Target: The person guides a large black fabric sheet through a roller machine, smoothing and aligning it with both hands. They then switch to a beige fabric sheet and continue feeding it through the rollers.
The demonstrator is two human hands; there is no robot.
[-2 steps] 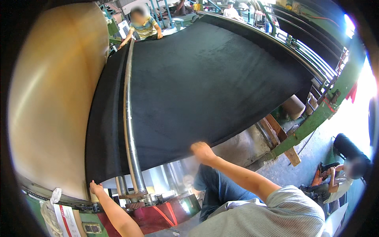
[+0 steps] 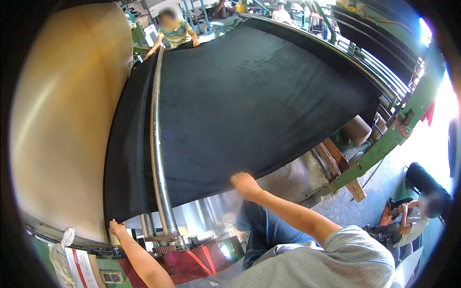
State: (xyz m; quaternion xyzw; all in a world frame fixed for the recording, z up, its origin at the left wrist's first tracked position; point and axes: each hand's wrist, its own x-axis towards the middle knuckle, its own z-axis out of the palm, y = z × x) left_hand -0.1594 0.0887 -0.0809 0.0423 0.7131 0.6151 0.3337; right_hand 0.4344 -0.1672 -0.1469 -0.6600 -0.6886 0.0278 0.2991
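Observation:
A wide sheet of black fabric (image 2: 249,101) stretches from the rollers at the far right, under a shiny metal bar (image 2: 156,139), to a big tan drum (image 2: 67,120) on the left. My left hand (image 2: 116,227) pinches the fabric's near corner beside the drum. My right hand (image 2: 246,186) is closed on the near edge of the fabric, right of the bar. At the far edge a co-worker (image 2: 176,33) in a striped shirt has both hands on the same fabric.
A gear (image 2: 164,249) sits at the bar's near end, and a chain (image 2: 91,250) runs below the drum. On the right stands a slanted green frame beam (image 2: 379,158) with wooden boards (image 2: 338,161) beside it. Another person (image 2: 408,225) sits low at the lower right.
My right hand has shifted very slightly to the left with the fabric edge. The co-worker's hand on the right has moved a touch. My left hand stays put.

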